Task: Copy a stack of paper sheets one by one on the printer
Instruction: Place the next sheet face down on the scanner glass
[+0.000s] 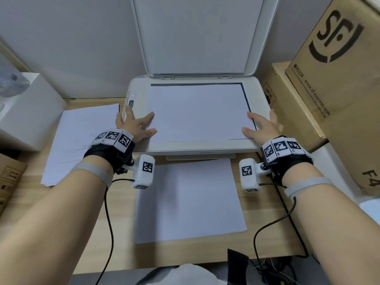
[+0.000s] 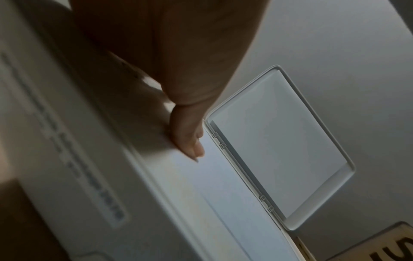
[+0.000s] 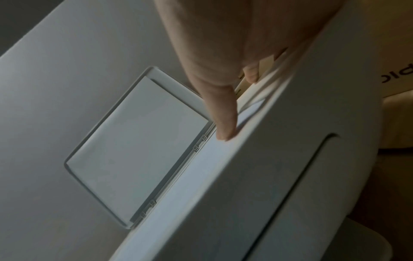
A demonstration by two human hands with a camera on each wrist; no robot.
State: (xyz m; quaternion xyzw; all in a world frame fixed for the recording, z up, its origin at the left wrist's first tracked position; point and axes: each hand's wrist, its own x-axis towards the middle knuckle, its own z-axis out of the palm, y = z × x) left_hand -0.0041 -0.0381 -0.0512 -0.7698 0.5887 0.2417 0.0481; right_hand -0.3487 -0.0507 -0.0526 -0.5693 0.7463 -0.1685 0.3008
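A white printer sits at the middle of the desk with its scanner lid raised upright. One blank sheet lies flat on the scanner glass. My left hand rests with spread, straight fingers on the sheet's left edge. My right hand rests the same way on its right edge. In the left wrist view a fingertip touches the sheet. In the right wrist view a straight finger presses the paper edge. A stack of printed sheets lies to the printer's left. Another white sheet lies on the desk in front of the printer.
Cardboard boxes stand close against the printer's right side. A white box and a brown carton are at the left. Black cables run from both wrists over the wooden desk. A wall stands behind the lid.
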